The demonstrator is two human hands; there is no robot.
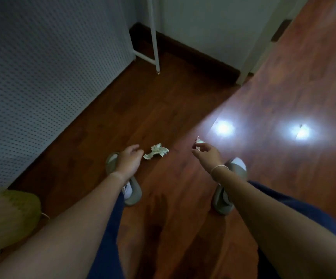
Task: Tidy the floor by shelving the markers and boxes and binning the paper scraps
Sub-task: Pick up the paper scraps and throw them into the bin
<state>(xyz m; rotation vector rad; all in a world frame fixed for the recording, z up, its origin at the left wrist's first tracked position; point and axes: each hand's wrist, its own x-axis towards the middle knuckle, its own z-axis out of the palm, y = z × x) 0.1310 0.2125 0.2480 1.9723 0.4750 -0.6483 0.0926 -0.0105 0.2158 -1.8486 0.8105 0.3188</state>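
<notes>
Far left: white perforated panel [42,67] stands along the wooden floor [153,109]. Lower left corner: edge of a green cushioned seat [8,214], blurred. White frame leg [155,37] rests on the floor near the back wall.

Left hand [128,160] reaches down above the left slipper [122,178], fingers loosely spread and curled, holding nothing. Fingertips sit just beside a crumpled paper scrap [156,151], not touching it as far as can be seen. The scrap lies on the floor between the two hands.

Right hand [207,153], thin band at the wrist, has fingers pinched narrow around a small pale scrap [198,141]; detail blurred. Right slipper [229,186] below it.

Right of the hand: two bright light reflections [263,128] on the glossy floor.
</notes>
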